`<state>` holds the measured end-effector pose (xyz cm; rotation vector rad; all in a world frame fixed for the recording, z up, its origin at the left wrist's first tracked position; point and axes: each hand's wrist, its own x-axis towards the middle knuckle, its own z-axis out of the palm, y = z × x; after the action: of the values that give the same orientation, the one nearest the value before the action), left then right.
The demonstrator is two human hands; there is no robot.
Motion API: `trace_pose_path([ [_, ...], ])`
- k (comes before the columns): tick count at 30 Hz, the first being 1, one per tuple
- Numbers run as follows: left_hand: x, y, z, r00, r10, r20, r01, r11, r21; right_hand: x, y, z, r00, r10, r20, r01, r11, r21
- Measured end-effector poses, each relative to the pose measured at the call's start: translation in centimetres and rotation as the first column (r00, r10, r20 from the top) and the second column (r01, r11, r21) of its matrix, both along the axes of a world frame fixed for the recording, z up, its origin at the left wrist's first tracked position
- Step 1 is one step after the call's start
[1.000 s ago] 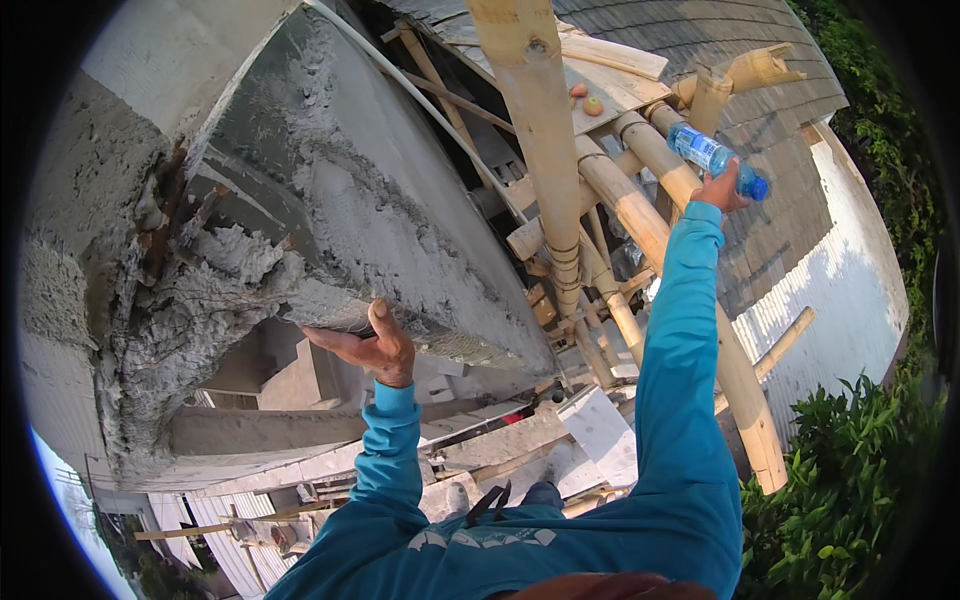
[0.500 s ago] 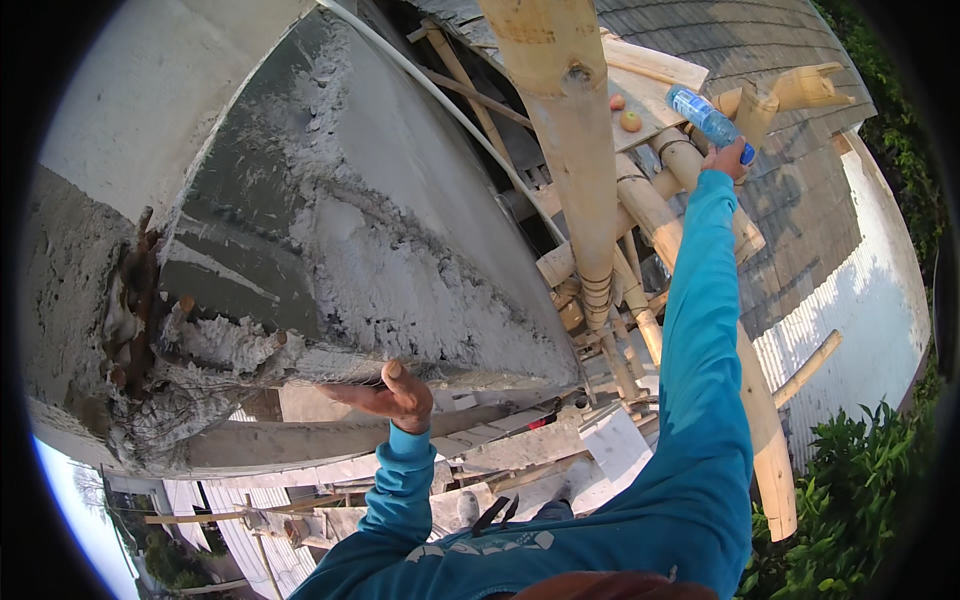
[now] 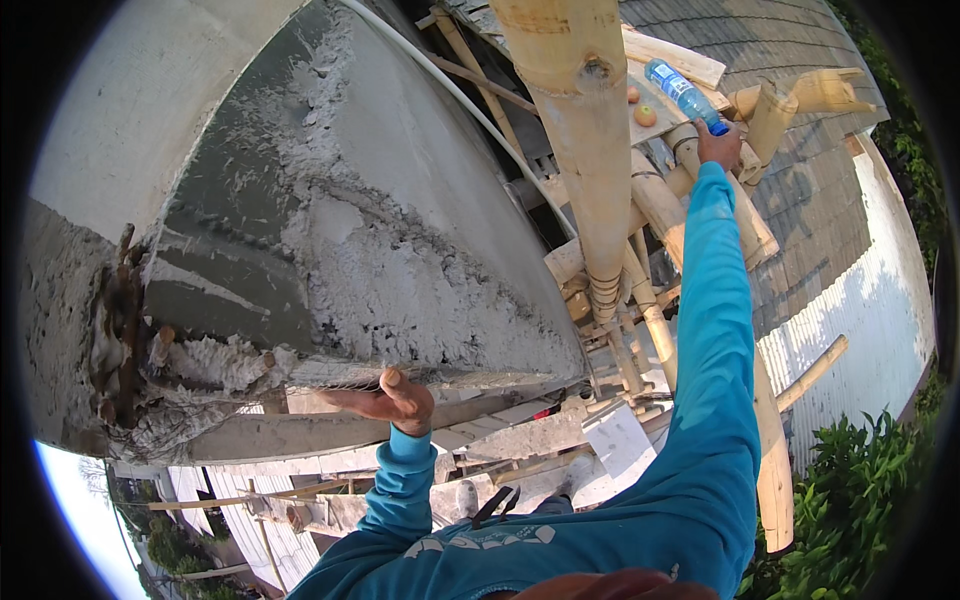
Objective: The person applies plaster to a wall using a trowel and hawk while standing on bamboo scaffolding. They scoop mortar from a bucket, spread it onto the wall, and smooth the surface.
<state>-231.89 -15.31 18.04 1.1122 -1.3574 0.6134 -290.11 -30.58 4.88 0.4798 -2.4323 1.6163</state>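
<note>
At the far right, my right hand (image 3: 721,146) is closed around the capped end of a clear plastic bottle (image 3: 686,97) with a blue label and blue cap. The bottle lies tilted, its base pointing away to the left, over a board (image 3: 655,92) set on bamboo poles. Nearer to me, my left hand (image 3: 404,403) rests at the lower edge of a rough concrete slab (image 3: 420,290). Its fingers are stretched out to the left and its thumb is raised, with nothing seen in it.
Two round reddish fruits (image 3: 645,116) sit beside the bottle. A thick upright bamboo pole (image 3: 580,150) stands between my arms. Exposed rods (image 3: 125,330) stick out of the concrete at left. Roofing (image 3: 800,210) and green leaves (image 3: 850,490) lie to the right. My shoes stand on planks far below.
My right hand has moved slightly away from me and to the left, bringing the bottle closer to the board and the fruits. My left hand stays at the slab edge.
</note>
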Motion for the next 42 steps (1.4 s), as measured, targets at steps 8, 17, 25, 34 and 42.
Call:
trace_pose_path([
  [8,1.9,-0.6,-1.2,0.989,0.048,0.137,-0.04,0.997,-0.059,1.4,0.1,0.0,0.984,-0.06,-0.167,0.057,0.998,-0.021],
  [17,1.5,-0.6,-0.7,0.99,0.022,0.141,-0.011,0.997,-0.074,2.2,0.7,0.5,0.963,-0.12,-0.239,0.115,0.993,-0.037],
  [25,2.1,-0.6,-0.9,0.989,0.06,0.133,-0.05,0.996,-0.076,5.9,-0.4,2.9,0.816,-0.065,-0.574,0.025,0.997,-0.077],
  [34,0.0,0.8,0.4,0.994,-0.012,0.106,0.008,0.999,0.043,8.8,-4.4,2.7,0.918,0.253,-0.305,-0.113,0.905,0.411],
  [42,0.1,-0.2,0.4,0.985,-0.085,0.148,0.089,0.996,-0.019,5.3,-5.5,-1.6,0.95,0.223,-0.217,-0.16,0.949,0.273],
])
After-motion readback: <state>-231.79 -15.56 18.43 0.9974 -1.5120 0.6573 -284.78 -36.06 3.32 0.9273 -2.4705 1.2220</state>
